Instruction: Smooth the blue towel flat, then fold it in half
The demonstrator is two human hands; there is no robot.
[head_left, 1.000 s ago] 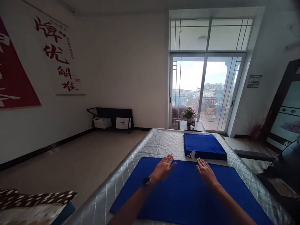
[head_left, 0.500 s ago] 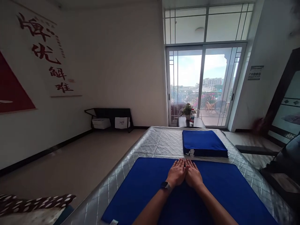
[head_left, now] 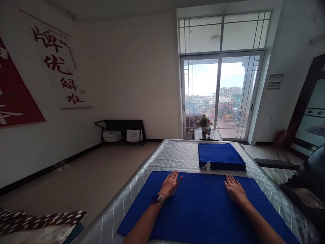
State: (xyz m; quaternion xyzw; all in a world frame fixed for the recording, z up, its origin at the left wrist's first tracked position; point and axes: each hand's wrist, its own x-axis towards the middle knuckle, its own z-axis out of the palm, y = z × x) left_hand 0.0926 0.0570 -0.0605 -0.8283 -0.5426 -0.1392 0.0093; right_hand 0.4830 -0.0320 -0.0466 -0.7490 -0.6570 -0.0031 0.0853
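A blue cloth [head_left: 200, 206] lies spread flat on a silver quilted cover [head_left: 172, 152]. My left hand [head_left: 169, 185], with a watch on its wrist, rests palm down on the cloth's left part near the far edge, fingers stretched out. On the right part of the same cloth, my right hand [head_left: 235, 189] lies flat with its fingers extended, close to the far edge. Neither hand grips anything. Beyond the cloth sits a neat stack of folded blue cloths [head_left: 220, 154], with white labels at its near left corner.
Behind the covered surface stands a small dark table [head_left: 207, 135] with a potted plant [head_left: 203, 122] and a bottle [head_left: 208, 128]. A black rack [head_left: 124, 126] holds white boxes by the wall. A spotted brown cloth [head_left: 38, 220] is at lower left, and dark furniture [head_left: 311, 173] at right.
My hands have slid apart from the middle of the cloth, the left one to the left and the right one to the right. The camera view has shifted slightly.
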